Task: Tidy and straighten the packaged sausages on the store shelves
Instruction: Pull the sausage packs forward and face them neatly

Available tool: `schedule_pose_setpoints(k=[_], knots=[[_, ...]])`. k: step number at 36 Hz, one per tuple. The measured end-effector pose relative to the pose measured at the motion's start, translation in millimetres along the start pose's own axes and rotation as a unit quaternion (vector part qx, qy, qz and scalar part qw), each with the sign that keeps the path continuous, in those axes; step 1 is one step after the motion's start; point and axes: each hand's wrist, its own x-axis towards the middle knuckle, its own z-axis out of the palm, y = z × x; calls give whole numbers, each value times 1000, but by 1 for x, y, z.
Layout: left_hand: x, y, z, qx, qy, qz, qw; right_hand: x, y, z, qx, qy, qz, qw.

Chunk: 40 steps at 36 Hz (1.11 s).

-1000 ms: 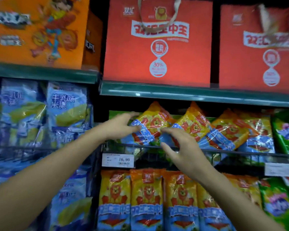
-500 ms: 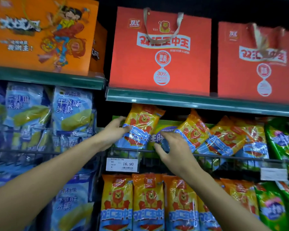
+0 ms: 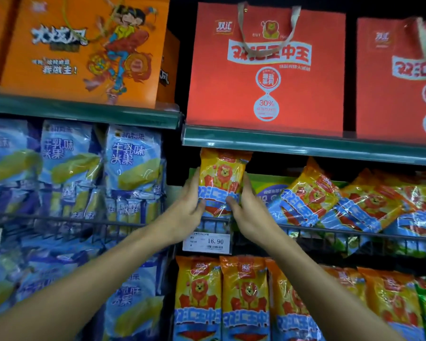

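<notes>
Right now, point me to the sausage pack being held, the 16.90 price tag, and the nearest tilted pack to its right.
held sausage pack (image 3: 221, 177): head view, on the lion print.
16.90 price tag (image 3: 207, 242): head view, tag's middle.
tilted sausage pack (image 3: 310, 195): head view, on its yellow front.

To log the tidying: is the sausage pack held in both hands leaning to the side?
No, the sausage pack stands upright between left hand and right hand.

left hand (image 3: 188, 209), right hand (image 3: 250, 209), gripping upright sausage pack (image 3: 222, 178)
</notes>
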Motion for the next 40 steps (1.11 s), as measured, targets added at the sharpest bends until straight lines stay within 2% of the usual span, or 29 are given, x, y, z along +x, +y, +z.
schedule_pose_setpoints(k=[7, 10, 16, 20, 22, 24, 27, 33, 40], knots=[[-16, -2, 11, 101, 122, 155, 975, -5, 2, 8, -22, 41, -14, 999], [-16, -5, 8, 174, 158, 169, 957, -4, 6, 12, -48, 51, -21, 997], [-11, -9, 6, 220, 182, 179, 942, 1, 12, 13, -100, 42, -30, 994], [-1, -16, -10, 276, 246, 196, 908, 8, 15, 12, -116, 28, -35, 992], [2, -21, -19, 242, 232, 167, 927, 10, 16, 13, -130, 18, -32, 991], [2, -25, -20, 159, 188, 110, 963, 11, 15, 14, -143, 7, -28, 989], [0, -31, -13, 78, 108, 54, 990, 10, 12, 13, -149, -7, -26, 988], [1, -25, -18, -18, 35, 26, 999, 13, 17, 15, -141, -26, -23, 989], [-1, -22, -21, -100, 35, 36, 994, 14, 11, 15, -88, -7, -20, 996]])
